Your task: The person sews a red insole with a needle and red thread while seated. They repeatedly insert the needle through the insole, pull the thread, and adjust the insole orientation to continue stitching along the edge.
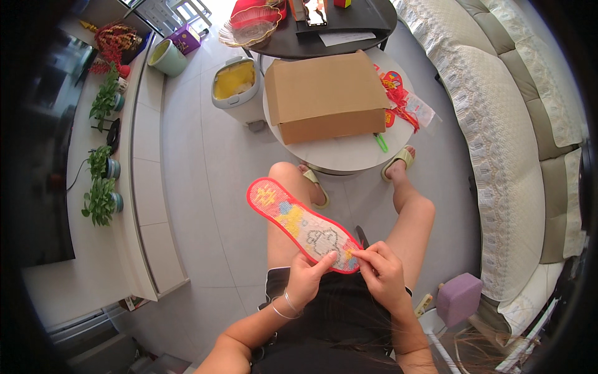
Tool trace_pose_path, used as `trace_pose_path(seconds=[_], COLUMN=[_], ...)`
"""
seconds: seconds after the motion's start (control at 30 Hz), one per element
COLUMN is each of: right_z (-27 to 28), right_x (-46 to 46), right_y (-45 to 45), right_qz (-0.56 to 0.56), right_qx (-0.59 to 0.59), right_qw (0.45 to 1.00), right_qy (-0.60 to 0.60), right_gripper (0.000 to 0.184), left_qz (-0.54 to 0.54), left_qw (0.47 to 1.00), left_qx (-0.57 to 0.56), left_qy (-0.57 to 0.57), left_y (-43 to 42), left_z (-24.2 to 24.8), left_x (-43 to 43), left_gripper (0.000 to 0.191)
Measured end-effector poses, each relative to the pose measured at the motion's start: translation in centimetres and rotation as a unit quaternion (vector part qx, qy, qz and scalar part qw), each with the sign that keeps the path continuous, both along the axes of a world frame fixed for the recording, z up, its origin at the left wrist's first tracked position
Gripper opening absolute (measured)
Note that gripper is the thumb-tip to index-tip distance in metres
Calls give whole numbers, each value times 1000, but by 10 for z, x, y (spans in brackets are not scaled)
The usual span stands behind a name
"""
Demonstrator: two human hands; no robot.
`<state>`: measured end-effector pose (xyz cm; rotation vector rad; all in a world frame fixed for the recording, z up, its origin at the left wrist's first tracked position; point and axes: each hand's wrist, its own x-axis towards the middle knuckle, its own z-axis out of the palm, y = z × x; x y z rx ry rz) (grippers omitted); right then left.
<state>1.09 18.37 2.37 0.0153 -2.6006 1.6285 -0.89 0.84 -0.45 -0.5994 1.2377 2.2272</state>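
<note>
An embroidered insole [299, 223] with red edging lies slantwise above my lap. Its face carries yellow, blue and pink stitching and a dark outlined figure on a pale ground. My left hand [306, 276] grips the lower edge, thumb on top of the stitched face and fingers underneath. At the lower right end, my right hand [380, 271] has its thumb and forefinger pinched together against the insole's edge. Any needle or thread between those fingertips is too small to make out. A bit of red thread shows at the edge just above them.
Ahead, a round white table [336, 156] bears a cardboard box [329, 89], red threads [397, 100] and a green-handled tool [381, 142]. A trash bin [238, 89] stands left of it. A sofa [486, 140] runs along the right, near a purple padded stool [460, 299].
</note>
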Motion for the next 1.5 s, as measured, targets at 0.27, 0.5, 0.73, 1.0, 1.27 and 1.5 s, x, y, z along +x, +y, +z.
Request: trace_pose_path(seconds=[0.27,0.5,0.73,1.0,1.27,1.5], right_z=[-4,0,-22,-37,-36,-38], right_x=[-2,0,12,28,20,-10], right_y=[-1,-2,-10,-3,15,42], right_qz=[9,27,-35,-54,-12,1], right_qx=[3,70,-175,-468,-433,-491], right_qw=[1000,997,980,863,872,805], right_qy=[-23,-24,-84,-182,-227,-334], right_gripper=[21,19,20,33,19,28], left_qz=[-18,-77,-134,-129,-136,-221], left_qw=[999,977,728,686,703,803], left_qx=[-15,-140,-383,-385,-372,-189], left_qy=[33,139,552,604,590,520], left_y=[0,1,6,9,5,-8], left_z=[2,3,12,9,5,-13], left_x=[2,4,9,12,12,-16], left_gripper=[25,23,49,47,44,27])
